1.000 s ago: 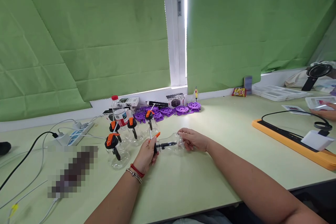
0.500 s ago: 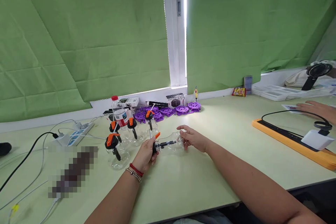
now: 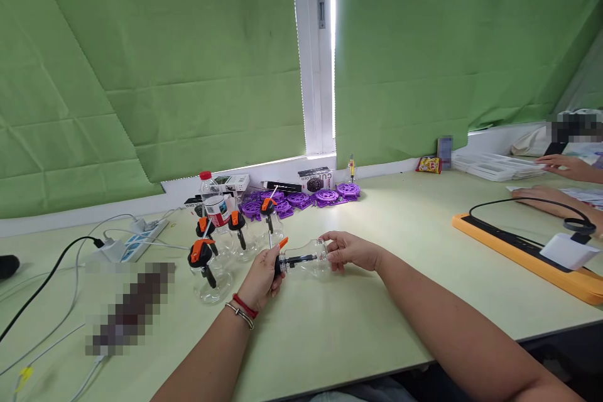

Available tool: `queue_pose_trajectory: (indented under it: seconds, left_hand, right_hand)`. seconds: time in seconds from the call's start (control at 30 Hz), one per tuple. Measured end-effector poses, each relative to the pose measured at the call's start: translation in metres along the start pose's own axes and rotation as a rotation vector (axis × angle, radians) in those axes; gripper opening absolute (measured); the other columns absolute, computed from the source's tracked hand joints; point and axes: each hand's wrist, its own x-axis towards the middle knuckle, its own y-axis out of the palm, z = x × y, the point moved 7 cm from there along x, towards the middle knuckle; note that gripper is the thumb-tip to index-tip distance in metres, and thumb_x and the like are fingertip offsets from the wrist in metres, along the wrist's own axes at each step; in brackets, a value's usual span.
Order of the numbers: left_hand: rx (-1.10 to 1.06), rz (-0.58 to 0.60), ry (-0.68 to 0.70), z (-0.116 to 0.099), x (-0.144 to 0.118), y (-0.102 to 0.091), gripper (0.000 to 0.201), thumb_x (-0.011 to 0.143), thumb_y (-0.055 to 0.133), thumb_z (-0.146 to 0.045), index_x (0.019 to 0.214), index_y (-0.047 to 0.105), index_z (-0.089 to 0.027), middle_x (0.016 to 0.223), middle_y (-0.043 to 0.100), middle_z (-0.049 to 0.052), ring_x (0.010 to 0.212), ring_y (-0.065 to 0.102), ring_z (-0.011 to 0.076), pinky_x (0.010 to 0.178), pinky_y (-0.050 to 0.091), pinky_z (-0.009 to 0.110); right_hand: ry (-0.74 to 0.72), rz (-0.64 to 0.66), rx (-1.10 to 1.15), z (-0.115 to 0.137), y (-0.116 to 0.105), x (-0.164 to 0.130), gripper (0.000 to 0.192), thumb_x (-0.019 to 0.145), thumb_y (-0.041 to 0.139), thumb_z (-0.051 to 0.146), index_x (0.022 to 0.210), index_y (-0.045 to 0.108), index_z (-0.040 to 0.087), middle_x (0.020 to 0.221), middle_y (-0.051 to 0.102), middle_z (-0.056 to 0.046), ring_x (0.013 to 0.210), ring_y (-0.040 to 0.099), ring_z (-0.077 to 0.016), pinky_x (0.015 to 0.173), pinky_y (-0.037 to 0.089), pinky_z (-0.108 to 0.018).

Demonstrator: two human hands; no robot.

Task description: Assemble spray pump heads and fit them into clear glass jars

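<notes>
We see a pale green table (image 3: 377,301) carrying four clear bottles with orange-black caps (image 3: 207,270) standing near its back-left part, with a water bottle (image 3: 213,204) among them. Purple discs (image 3: 301,198) lie along the back edge, where a power strip (image 3: 136,242) also sits towards the left. An orange mat (image 3: 527,257) lies at the right edge.

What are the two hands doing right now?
Left hand: closed around the black-and-orange pump cap of the clear bottle.
Right hand: holding the other end of that bottle, which lies sideways.
</notes>
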Motion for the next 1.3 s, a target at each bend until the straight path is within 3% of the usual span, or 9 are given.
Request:
queue_pose_trajectory:
  seconds: [0.13, 0.23, 0.33, 0.43, 0.53, 0.77, 0.97, 1.17, 1.3]
  left_hand:
    - [0.013, -0.009, 0.020, -0.001, -0.001, 0.000, 0.041, 0.076, 0.045, -0.062, 0.077, 0.041, -0.021, 0.051, 0.052, -0.007, 0.029, 0.031, 0.0042, 0.029, 0.022, 0.017]
    - [0.018, -0.018, 0.053, -0.004, -0.002, 0.000, 0.038, 0.078, 0.044, -0.060, 0.078, 0.039, -0.022, 0.051, 0.051, -0.007, 0.029, 0.031, 0.0045, 0.029, 0.022, 0.017]
    - [0.025, -0.008, 0.108, -0.007, -0.001, 0.000, 0.037, 0.080, 0.043, -0.059, 0.077, 0.037, -0.022, 0.053, 0.051, -0.007, 0.030, 0.032, 0.0048, 0.028, 0.024, 0.018]
    - [0.033, 0.008, 0.170, -0.012, -0.001, 0.000, 0.037, 0.081, 0.044, -0.058, 0.077, 0.036, -0.022, 0.055, 0.052, -0.007, 0.030, 0.033, 0.0047, 0.028, 0.025, 0.018]
    - [0.037, 0.003, 0.188, -0.014, 0.000, -0.002, 0.037, 0.081, 0.044, -0.058, 0.077, 0.036, -0.022, 0.055, 0.051, -0.007, 0.030, 0.033, 0.0048, 0.029, 0.026, 0.019]
    - [0.050, 0.000, 0.165, -0.012, 0.003, -0.004, 0.036, 0.083, 0.041, -0.057, 0.085, 0.040, -0.021, 0.056, 0.051, -0.007, 0.030, 0.033, 0.0046, 0.029, 0.025, 0.019]
    - [0.070, 0.002, 0.177, -0.015, -0.001, -0.003, 0.035, 0.082, 0.041, -0.057, 0.085, 0.040, -0.021, 0.056, 0.052, -0.007, 0.030, 0.033, 0.0046, 0.030, 0.024, 0.018]
    - [0.091, -0.012, 0.180, -0.018, -0.003, -0.001, 0.036, 0.082, 0.041, -0.057, 0.079, 0.038, -0.022, 0.053, 0.051, -0.007, 0.029, 0.034, 0.0056, 0.030, 0.024, 0.020]
    - [0.107, -0.010, 0.180, -0.017, -0.004, -0.002, 0.037, 0.083, 0.039, -0.058, 0.078, 0.038, -0.022, 0.052, 0.051, -0.007, 0.029, 0.034, 0.0059, 0.030, 0.022, 0.020]
  right_hand:
    - [0.032, 0.027, 0.002, -0.003, 0.006, 0.003, 0.043, 0.078, 0.060, 0.051, 0.100, 0.054, 0.014, 0.077, 0.064, -0.006, 0.053, 0.059, -0.0112, 0.042, 0.042, -0.020]
    - [0.029, -0.002, -0.002, -0.005, 0.006, 0.006, 0.050, 0.082, 0.048, 0.060, 0.091, 0.058, 0.012, 0.072, 0.062, -0.006, 0.050, 0.056, -0.0107, 0.039, 0.040, -0.020]
    - [-0.022, -0.060, -0.016, -0.002, 0.005, 0.008, 0.051, 0.082, 0.048, 0.060, 0.085, 0.061, 0.010, 0.072, 0.059, -0.007, 0.059, 0.055, -0.0115, 0.045, 0.045, -0.021]
    - [-0.061, -0.101, 0.021, 0.003, 0.005, 0.007, 0.048, 0.083, 0.050, 0.058, 0.101, 0.057, 0.014, 0.078, 0.059, -0.006, 0.067, 0.058, -0.0137, 0.054, 0.050, -0.025]
    - [-0.081, -0.125, 0.056, 0.008, 0.005, 0.005, 0.052, 0.083, 0.050, 0.056, 0.122, 0.043, 0.022, 0.083, 0.060, -0.005, 0.068, 0.061, -0.0152, 0.058, 0.052, -0.030]
    - [-0.143, 0.005, 0.044, 0.018, 0.009, -0.004, 0.060, 0.068, 0.075, 0.036, 0.120, 0.049, 0.021, 0.113, 0.051, -0.008, 0.079, 0.063, -0.0161, 0.070, 0.053, -0.033]
    - [-0.081, 0.039, 0.042, 0.013, 0.012, -0.002, 0.045, 0.074, 0.068, 0.044, 0.105, 0.056, 0.014, 0.093, 0.058, -0.007, 0.067, 0.063, -0.0140, 0.057, 0.049, -0.025]
    - [-0.044, -0.049, 0.017, 0.005, 0.008, 0.004, 0.053, 0.077, 0.053, 0.063, 0.094, 0.058, 0.012, 0.077, 0.061, -0.006, 0.053, 0.056, -0.0098, 0.046, 0.042, -0.021]
    - [-0.062, -0.076, -0.003, 0.006, 0.008, 0.005, 0.054, 0.078, 0.050, 0.064, 0.085, 0.059, 0.011, 0.077, 0.059, -0.007, 0.060, 0.058, -0.0120, 0.051, 0.048, -0.024]
